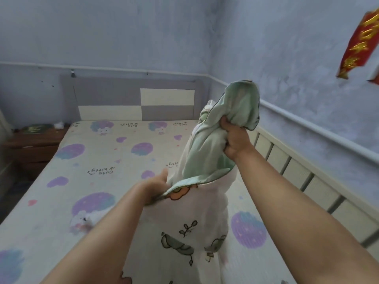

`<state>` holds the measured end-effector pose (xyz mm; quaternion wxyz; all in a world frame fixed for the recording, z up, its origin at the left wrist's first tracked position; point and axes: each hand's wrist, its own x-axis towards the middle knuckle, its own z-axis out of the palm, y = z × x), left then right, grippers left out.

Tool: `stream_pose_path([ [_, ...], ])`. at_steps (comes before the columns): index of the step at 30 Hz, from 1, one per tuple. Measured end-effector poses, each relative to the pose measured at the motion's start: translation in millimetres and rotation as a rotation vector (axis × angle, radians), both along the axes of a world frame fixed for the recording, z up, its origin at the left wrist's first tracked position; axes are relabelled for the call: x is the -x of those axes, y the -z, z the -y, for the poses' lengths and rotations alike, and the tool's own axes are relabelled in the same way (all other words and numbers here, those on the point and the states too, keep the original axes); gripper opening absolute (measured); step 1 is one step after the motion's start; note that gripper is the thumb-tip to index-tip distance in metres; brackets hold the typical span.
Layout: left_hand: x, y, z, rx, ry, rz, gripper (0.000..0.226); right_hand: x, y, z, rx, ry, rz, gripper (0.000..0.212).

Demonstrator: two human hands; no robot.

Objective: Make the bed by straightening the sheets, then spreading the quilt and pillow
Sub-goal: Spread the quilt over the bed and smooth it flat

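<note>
Nearest the viewer, the quilt [207, 156] hangs in a loose column over the right half of the bed, its lower folds dropping out of view in front of the printed sheet [98, 160]. It appears thin, soft and light, limp rather than stiff; its hems and corners look like the best places to hold for spreading. The left hand [156, 186], forearm reaching forward, pinches the green-backed hem at mid-height. Farther and higher, the right hand [235, 140], arm extended and raised, clenches a bunch of fabric in its fist. Beyond stands the headboard [135, 99].
</note>
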<state>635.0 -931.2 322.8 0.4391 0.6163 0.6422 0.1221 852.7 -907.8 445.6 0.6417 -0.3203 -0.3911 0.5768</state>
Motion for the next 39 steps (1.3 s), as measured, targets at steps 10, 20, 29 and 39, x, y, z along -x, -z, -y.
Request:
stream_pose_path([
  [10,-71,49,-7,-0.059,-0.215,0.279,0.124,-43,-20,14,-0.03,-0.107,-0.059,0.043],
  [20,-60,34,-28,-0.494,-0.64,-0.144,0.021,-143,31,8,-0.002,0.064,-0.063,0.031],
  [29,33,-130,-32,-0.913,-0.663,0.019,0.025,-107,84,-11,0.197,0.141,0.13,0.037],
  [39,-5,-41,0,-0.508,-0.453,0.273,0.024,17,148,30,0.179,-0.56,0.696,0.064],
])
